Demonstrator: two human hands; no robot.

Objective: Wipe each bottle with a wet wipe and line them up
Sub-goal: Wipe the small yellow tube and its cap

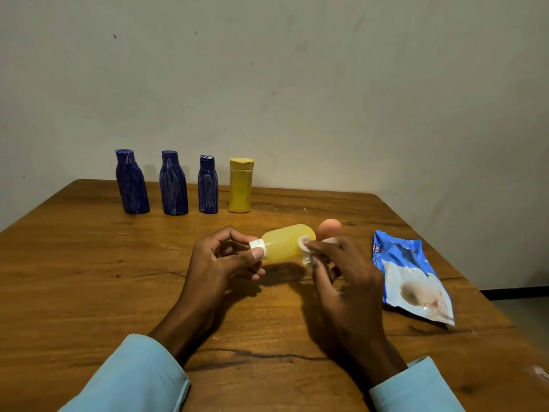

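A clear bottle of yellow liquid [283,243] with a white cap lies sideways above the table's middle. My left hand [221,261] grips it at the cap end. My right hand [341,278] presses a crumpled white wet wipe [306,248] against the bottle's base end. Three dark blue bottles [132,182], [173,184], [208,185] and a yellow bottle [240,185] stand upright in a row near the table's far edge. Behind my right hand an orange-pink rounded bottle [329,227] is partly hidden.
A blue and white wet wipe pack [411,275] lies flat on the wooden table [89,278] at the right. A plain wall rises just behind the far edge. The table's right edge drops off beyond the pack.
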